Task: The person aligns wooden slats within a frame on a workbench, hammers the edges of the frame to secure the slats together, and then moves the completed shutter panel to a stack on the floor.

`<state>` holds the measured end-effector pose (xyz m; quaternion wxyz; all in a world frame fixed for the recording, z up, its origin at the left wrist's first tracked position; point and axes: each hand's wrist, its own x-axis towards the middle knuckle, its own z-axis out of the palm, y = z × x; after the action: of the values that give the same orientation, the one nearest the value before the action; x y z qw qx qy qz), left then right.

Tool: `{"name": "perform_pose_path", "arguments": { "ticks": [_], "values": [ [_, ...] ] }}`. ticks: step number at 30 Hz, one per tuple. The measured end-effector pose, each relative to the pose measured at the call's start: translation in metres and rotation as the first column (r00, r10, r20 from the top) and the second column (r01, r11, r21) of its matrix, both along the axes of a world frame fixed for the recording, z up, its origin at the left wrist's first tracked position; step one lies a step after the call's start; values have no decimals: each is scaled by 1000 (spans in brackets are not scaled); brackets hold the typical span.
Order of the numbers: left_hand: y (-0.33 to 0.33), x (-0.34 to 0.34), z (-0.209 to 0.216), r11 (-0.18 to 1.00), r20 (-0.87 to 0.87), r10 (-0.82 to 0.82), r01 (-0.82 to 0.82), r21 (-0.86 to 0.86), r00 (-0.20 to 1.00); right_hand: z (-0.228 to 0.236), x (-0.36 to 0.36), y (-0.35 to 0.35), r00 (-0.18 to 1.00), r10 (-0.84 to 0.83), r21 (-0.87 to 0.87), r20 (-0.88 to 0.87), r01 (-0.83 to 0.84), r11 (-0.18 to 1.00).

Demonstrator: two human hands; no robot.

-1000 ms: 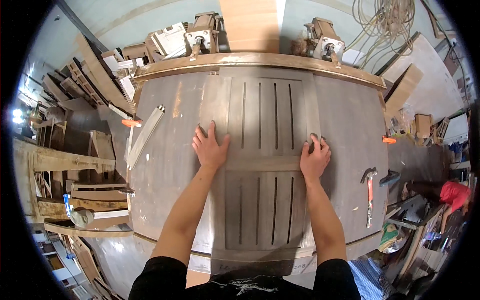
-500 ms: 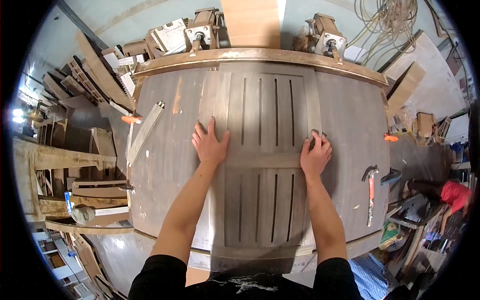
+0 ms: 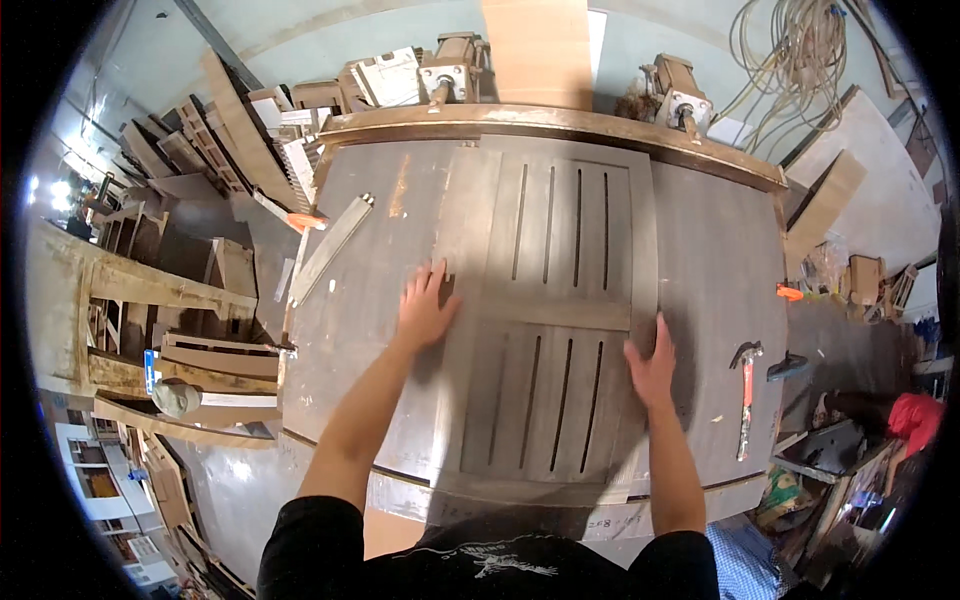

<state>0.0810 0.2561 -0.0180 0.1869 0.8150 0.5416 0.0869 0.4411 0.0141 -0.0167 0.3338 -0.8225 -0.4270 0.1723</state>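
Observation:
A grey-brown slatted wooden door panel (image 3: pixel 560 315) lies flat on the workbench, with dark slots between its slats in an upper and a lower section. By the panel's left side my left hand (image 3: pixel 425 315) has its fingers spread, near the long side board. My right hand (image 3: pixel 652 370) is at the right edge, thumb toward the slats and fingers pointing away from me, apart from the thumb. Neither hand grips anything; whether the fingertips press on the wood I cannot tell.
A claw hammer (image 3: pixel 746 400) lies on the bench at right, beside a dark tool (image 3: pixel 787 366). A loose wood strip (image 3: pixel 335 248) rests at left. Beyond the far beam (image 3: pixel 560 120) are two cylinder clamps (image 3: pixel 450 72). A person in red (image 3: pixel 910 420) bends at far right.
The view has shifted, so the bench sits differently in it. My right hand has slid toward me along the panel's right edge. My left hand has moved slightly outward from the panel.

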Motion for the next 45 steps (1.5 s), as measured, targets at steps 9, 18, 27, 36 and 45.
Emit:
{"name": "perform_pose_path", "arguments": {
  "ticks": [9, 18, 27, 36, 45],
  "values": [
    [-205, -86, -7, 999, 61, 0, 2, -32, 998, -11, -107, -187, 915, -161, -38, 369, 188, 981],
    [-254, -98, 128, 461, 421, 680, 97, -882, 600, 49, -119, -191, 866, -178, -125, -467, 135, 983],
    [-181, -122, 185, 917, 254, 44, 62, -394, 966, 9, -244, -230, 696, -253, 4, -672, 344, 939],
    [-219, -130, 376, 904, -5, -415, 413, 109, 910, 71, -210, -252, 806, 122, 288, -579, 62, 956],
    [-187, -130, 338, 848, -21, -408, 388, 362, 913, -3, 57, -279, 840, -466, 269, 276, 398, 877]
  ]
}}
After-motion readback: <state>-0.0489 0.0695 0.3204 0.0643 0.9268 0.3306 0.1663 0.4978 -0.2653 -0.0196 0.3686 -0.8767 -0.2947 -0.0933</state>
